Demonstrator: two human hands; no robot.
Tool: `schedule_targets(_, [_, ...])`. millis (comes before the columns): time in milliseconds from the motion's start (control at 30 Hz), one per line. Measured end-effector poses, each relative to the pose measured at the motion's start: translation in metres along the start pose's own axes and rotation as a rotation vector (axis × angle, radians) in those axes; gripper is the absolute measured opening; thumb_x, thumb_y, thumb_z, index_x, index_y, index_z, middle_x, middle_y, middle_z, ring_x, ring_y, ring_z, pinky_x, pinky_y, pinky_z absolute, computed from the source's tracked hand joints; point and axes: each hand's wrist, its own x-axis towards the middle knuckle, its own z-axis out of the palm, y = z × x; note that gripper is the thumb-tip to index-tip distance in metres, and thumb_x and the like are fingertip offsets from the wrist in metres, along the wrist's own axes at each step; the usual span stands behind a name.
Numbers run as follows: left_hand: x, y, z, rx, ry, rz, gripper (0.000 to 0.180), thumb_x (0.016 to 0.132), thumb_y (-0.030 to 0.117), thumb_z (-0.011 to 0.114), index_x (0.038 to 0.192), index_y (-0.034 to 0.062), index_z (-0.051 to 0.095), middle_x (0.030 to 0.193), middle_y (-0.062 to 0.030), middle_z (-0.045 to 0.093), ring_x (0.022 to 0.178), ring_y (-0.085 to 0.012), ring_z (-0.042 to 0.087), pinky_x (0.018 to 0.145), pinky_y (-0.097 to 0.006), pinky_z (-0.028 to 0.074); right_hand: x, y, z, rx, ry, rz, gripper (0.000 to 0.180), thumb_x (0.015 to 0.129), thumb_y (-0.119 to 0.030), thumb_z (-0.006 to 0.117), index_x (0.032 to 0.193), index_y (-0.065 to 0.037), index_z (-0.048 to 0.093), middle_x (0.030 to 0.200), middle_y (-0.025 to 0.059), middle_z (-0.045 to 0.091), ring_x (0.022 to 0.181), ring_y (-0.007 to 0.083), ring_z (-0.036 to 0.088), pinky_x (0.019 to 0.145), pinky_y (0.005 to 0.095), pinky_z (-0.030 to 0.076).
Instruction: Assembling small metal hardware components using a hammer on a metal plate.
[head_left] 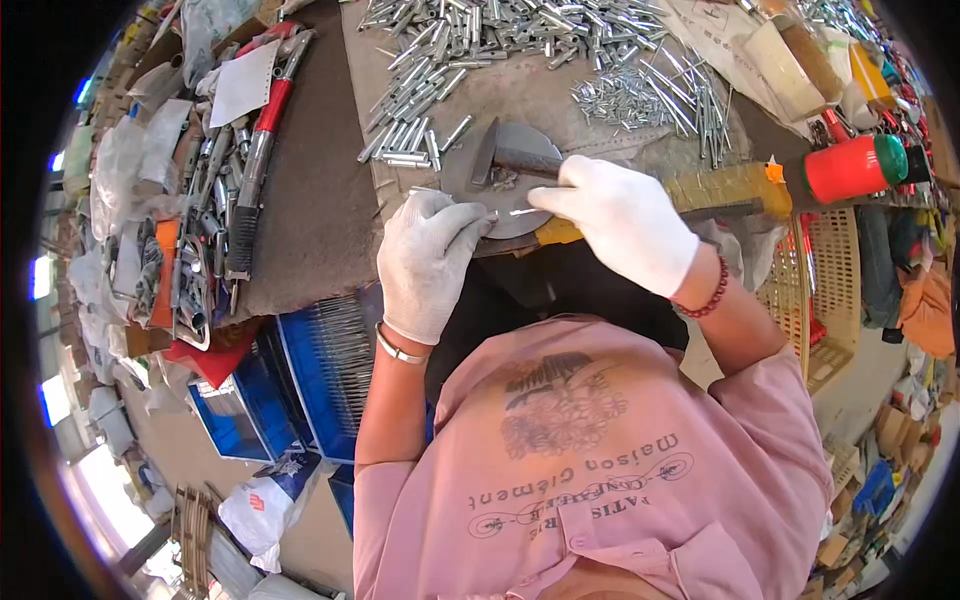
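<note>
My left hand (430, 258), in a white glove, is closed at the front edge of the bench. A small metal piece (492, 216) shows at its fingertips; the rest is hidden by the fingers. My right hand (628, 218), also gloved, pinches a short thin shiny metal pin (521, 211), whose tip points toward the left fingertips, a small gap apart. Beneath both lies a round grey metal plate (520, 228). A hammer (525, 160) rests across the plate, its handle running toward my right hand.
A large heap of metal tubes (520, 40) covers the bench's far side. Small screws or pins (615, 102) and longer rods (680, 95) lie right of it. A red and green cylinder (850, 170) stands out at right. Blue crates (325, 370) are below left.
</note>
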Motion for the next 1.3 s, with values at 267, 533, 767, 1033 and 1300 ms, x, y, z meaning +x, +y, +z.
schedule_targets(267, [0.002,-0.002,0.007,-0.067,0.019,-0.03,0.013,0.082,0.009,0.085,0.095,0.0079,0.08,0.092,-0.0104,0.071,0.087,-0.0323,0.07,0.076,-0.041,0.055,0.007,0.001,0.017,0.053,0.014,0.033,0.003,0.092,-0.012,0.07,0.091,-0.012,0.073,0.091,0.0067,0.063,0.087,0.0286,0.07,0.076,0.0395,0.058])
schedule_targets(533, [0.0,-0.014,0.009,-0.164,-0.011,-0.075,0.013,0.082,0.006,0.084,0.094,0.0075,0.08,0.092,-0.0106,0.07,0.087,-0.0307,0.07,0.076,-0.039,0.056,0.01,0.005,0.024,0.052,0.053,-0.013,0.003,0.091,-0.012,0.07,0.091,-0.012,0.073,0.093,0.0064,0.063,0.088,0.0272,0.069,0.076,0.039,0.058])
schedule_targets(767, [-0.002,-0.017,0.01,-0.159,0.023,-0.058,0.015,0.079,0.004,0.086,0.093,0.0075,0.08,0.091,-0.01,0.07,0.086,-0.0298,0.07,0.076,-0.039,0.055,0.014,0.004,0.02,-0.009,0.019,-0.108,0.009,0.091,-0.009,0.065,0.095,-0.012,0.072,0.095,0.0077,0.061,0.089,0.0285,0.069,0.076,0.04,0.059])
schedule_targets(1033, [-0.003,-0.014,0.014,-0.209,0.041,-0.05,0.015,0.079,0.003,0.086,0.092,0.0073,0.08,0.09,-0.0104,0.069,0.085,-0.0297,0.069,0.075,-0.039,0.054,0.015,0.0,0.026,-0.08,0.019,-0.158,0.011,0.087,-0.007,0.064,0.094,-0.013,0.069,0.096,0.0071,0.06,0.088,0.0292,0.069,0.074,0.0419,0.059])
schedule_targets(1300, [0.001,-0.008,0.009,-0.165,0.04,-0.004,0.016,0.078,0.0,0.085,0.091,0.0075,0.079,0.087,-0.0101,0.067,0.082,-0.0299,0.066,0.073,-0.039,0.053,0.014,0.032,0.014,-0.084,0.284,-0.052,0.012,0.088,-0.017,0.079,0.1,-0.016,0.076,0.091,0.0034,0.067,0.084,0.025,0.07,0.072,0.0358,0.058])
